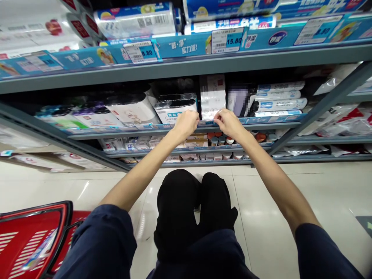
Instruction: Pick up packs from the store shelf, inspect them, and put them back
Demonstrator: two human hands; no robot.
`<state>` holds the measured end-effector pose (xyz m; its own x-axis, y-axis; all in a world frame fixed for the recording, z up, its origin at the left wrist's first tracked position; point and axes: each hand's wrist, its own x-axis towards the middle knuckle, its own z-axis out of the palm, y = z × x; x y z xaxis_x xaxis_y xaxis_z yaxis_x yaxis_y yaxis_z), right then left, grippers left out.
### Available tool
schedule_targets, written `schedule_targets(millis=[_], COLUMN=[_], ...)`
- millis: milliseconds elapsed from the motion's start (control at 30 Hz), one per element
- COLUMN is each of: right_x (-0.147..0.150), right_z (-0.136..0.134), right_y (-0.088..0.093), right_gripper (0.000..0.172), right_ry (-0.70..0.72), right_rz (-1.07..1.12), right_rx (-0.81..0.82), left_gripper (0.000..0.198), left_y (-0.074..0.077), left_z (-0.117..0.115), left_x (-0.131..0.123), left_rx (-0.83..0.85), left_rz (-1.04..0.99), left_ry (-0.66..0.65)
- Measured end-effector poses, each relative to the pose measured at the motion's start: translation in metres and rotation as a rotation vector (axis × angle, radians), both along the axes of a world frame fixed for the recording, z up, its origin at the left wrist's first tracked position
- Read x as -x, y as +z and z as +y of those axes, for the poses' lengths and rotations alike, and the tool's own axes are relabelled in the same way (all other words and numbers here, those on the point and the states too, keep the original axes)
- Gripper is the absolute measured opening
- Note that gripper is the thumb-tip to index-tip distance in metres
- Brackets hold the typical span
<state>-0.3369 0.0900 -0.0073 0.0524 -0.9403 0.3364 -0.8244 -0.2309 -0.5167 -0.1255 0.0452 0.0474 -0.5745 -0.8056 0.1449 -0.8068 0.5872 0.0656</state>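
Note:
My left hand [187, 122] is closed at the front edge of the middle shelf [162, 127], in front of a white pack with a black top [174, 112]. Its fingers curl inward, and what they hold, if anything, is hidden. My right hand [228, 122] is at the same shelf edge, thumb and fingers bent together, just below and right of an upright white pack [213, 97]. Anything in its pinch is too small to make out. Between the two hands lies a short stretch of the blue price strip [207, 123].
Blue-and-white rolls [136, 21] lie on the upper shelf behind price tags [227, 40]. White rolls [280, 104] are stacked right of my hands. Small jars [217, 140] stand on a lower shelf. A red shopping basket [26, 240] is at my left on the tiled floor [270, 201].

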Motion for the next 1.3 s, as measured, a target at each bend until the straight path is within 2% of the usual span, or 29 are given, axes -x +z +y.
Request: schedule_targets(millis=[300, 567, 767, 900, 1000, 1067, 1100, 1133, 1167, 1200, 1233, 1300], right_x=[0.014, 0.022, 0.022, 0.02, 0.017, 0.013, 0.011, 0.007, 0.001, -0.005, -0.014, -0.039], right_z=[-0.003, 0.005, 0.001, 0.0, 0.021, 0.052, 0.072, 0.095, 0.119, 0.144, 0.169, 0.218], right_y=[0.003, 0.008, 0.004, 0.012, 0.022, 0.019, 0.01, -0.005, -0.026, -0.052, -0.083, -0.151], right_gripper=[0.018, 0.021, 0.022, 0.02, 0.024, 0.031, 0.032, 0.032, 0.03, 0.028, 0.025, 0.02], right_ry=[0.023, 0.025, 0.018, 0.005, -0.027, -0.094, -0.146, -0.225, -0.314, -0.353, -0.347, -0.312], right_rz=[0.015, -0.012, -0.001, -0.007, -0.116, -0.326, -0.459, -0.585, -0.678, -0.73, -0.751, -0.746], right_rx=[0.01, -0.011, -0.043, -0.069, -0.023, 0.134, 0.221, 0.277, 0.265, 0.152, -0.009, -0.181], left_gripper=[0.028, 0.026, 0.024, 0.021, 0.017, 0.019, 0.022, 0.029, 0.034, 0.038, 0.042, 0.05], left_y=[-0.005, -0.006, -0.01, -0.004, 0.005, 0.005, 0.003, -0.003, -0.01, -0.019, -0.031, -0.056], left_z=[-0.001, -0.001, -0.008, -0.006, 0.012, 0.034, 0.046, 0.06, 0.075, 0.09, 0.106, 0.142], left_x=[0.011, 0.017, 0.013, 0.02, 0.013, -0.019, -0.047, -0.082, -0.124, -0.171, -0.22, -0.317], left_rx=[0.043, 0.039, -0.056, -0.094, -0.054, 0.014, 0.043, 0.05, 0.062, 0.08, 0.099, 0.106], left_rz=[0.009, 0.033, 0.124, 0.094, 0.095, 0.178, 0.239, 0.282, 0.282, 0.263, 0.234, 0.075], left_ry=[0.006, -0.034, -0.057, -0.05, -0.089, -0.121, -0.111, -0.019, 0.119, 0.301, 0.498, 0.873])
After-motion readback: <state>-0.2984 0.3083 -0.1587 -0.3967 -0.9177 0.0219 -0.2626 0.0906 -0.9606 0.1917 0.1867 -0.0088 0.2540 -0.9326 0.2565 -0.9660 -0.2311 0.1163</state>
